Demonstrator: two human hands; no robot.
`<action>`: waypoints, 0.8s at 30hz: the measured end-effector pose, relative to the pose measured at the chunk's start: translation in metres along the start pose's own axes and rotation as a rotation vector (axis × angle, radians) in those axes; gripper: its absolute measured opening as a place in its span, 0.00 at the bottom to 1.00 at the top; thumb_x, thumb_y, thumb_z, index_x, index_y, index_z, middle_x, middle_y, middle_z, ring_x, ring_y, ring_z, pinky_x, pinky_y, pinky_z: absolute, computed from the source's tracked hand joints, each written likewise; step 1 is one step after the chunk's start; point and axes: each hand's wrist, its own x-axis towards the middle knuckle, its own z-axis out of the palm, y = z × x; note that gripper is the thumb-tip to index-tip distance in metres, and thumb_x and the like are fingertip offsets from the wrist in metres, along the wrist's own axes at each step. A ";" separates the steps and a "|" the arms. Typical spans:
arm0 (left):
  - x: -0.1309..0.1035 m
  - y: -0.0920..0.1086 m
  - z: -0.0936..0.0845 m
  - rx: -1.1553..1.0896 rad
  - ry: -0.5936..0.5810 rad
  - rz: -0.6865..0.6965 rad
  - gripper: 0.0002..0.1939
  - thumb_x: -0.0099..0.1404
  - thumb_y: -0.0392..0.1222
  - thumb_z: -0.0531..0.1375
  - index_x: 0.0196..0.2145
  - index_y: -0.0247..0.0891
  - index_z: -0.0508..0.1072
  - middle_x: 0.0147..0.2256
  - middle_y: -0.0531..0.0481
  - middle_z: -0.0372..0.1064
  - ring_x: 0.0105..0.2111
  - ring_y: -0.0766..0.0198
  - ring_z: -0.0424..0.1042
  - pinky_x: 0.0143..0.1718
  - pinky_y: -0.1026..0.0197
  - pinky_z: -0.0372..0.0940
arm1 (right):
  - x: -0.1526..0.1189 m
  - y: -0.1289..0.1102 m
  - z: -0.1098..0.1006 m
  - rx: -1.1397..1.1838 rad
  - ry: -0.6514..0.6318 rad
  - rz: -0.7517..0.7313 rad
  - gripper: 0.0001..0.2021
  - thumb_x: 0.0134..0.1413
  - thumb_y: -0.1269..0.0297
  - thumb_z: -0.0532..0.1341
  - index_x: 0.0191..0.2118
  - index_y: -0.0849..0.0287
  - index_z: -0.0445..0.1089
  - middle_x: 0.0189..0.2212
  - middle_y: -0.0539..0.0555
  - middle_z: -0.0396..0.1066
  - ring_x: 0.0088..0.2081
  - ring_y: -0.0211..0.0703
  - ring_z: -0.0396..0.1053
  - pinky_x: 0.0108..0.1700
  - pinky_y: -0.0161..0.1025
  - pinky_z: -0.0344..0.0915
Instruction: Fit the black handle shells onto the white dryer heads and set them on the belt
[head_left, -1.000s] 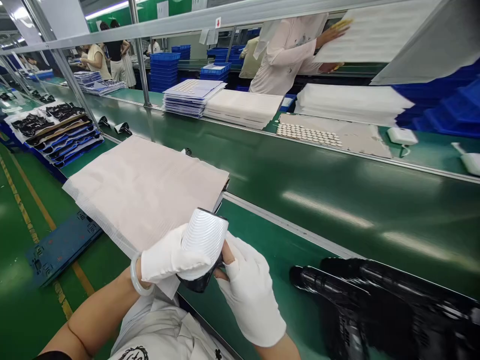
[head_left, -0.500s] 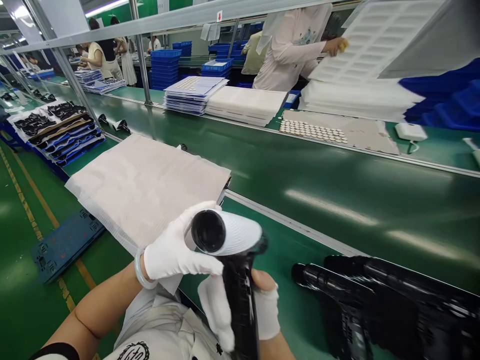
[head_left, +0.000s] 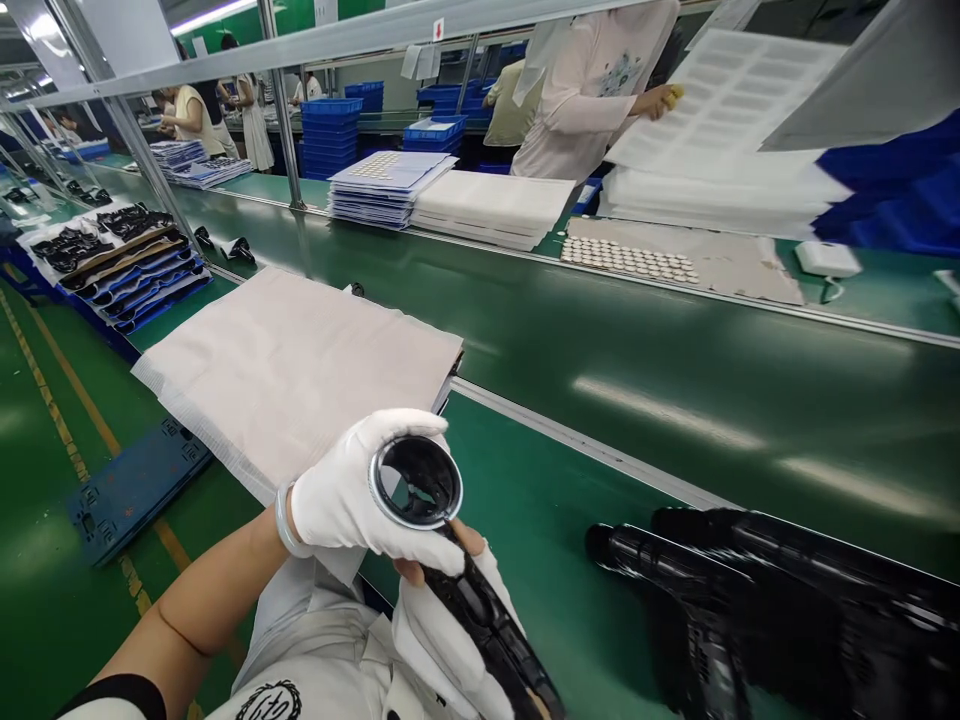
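A hair dryer housing [head_left: 480,625] with a black handle and a white barrel is held in front of my body. Its round barrel opening tilts up toward me, and through the black rim I see into the hollow inside. My left hand [head_left: 349,500], in a white glove, is closed around the barrel. Around the handle wraps my right hand [head_left: 442,640], also gloved, with bare fingertips showing; the handle hides part of it. Several black hair dryer housings [head_left: 697,590] lie on the green bench to the right, blurred.
A stack covered by a white foam sheet [head_left: 300,350] lies left of my hands. Beyond a metal rail runs a green conveyor belt [head_left: 525,330]. Across it, a person [head_left: 585,90] handles a white sheet [head_left: 742,100]. Stacked trays of black parts [head_left: 127,260] stand far left.
The hair dryer housing has turned: its barrel opening now faces up toward me, and the handle slants down to the right. My right hand has turned with it. The co-worker's white sheet has come down.
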 end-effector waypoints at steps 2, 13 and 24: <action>-0.001 -0.003 -0.003 -0.047 -0.001 0.118 0.42 0.41 0.42 0.79 0.52 0.44 0.68 0.45 0.47 0.73 0.42 0.56 0.76 0.48 0.53 0.71 | -0.005 0.000 0.005 0.186 -0.134 -0.063 0.37 0.55 0.24 0.43 0.34 0.57 0.66 0.07 0.43 0.56 0.07 0.34 0.47 0.13 0.31 0.53; -0.008 -0.006 -0.009 0.035 0.065 -0.116 0.43 0.44 0.47 0.78 0.56 0.42 0.68 0.54 0.42 0.70 0.54 0.48 0.71 0.58 0.47 0.64 | -0.022 -0.016 0.052 0.303 -0.067 -0.199 0.27 0.58 0.33 0.56 0.39 0.56 0.66 0.10 0.40 0.60 0.07 0.29 0.44 0.14 0.25 0.51; -0.013 0.003 -0.016 0.104 0.073 -0.231 0.45 0.50 0.57 0.74 0.61 0.41 0.67 0.54 0.42 0.71 0.55 0.45 0.69 0.58 0.47 0.65 | -0.018 -0.019 0.072 0.191 0.287 -0.144 0.24 0.51 0.36 0.62 0.35 0.54 0.64 0.14 0.45 0.67 0.16 0.34 0.63 0.19 0.28 0.61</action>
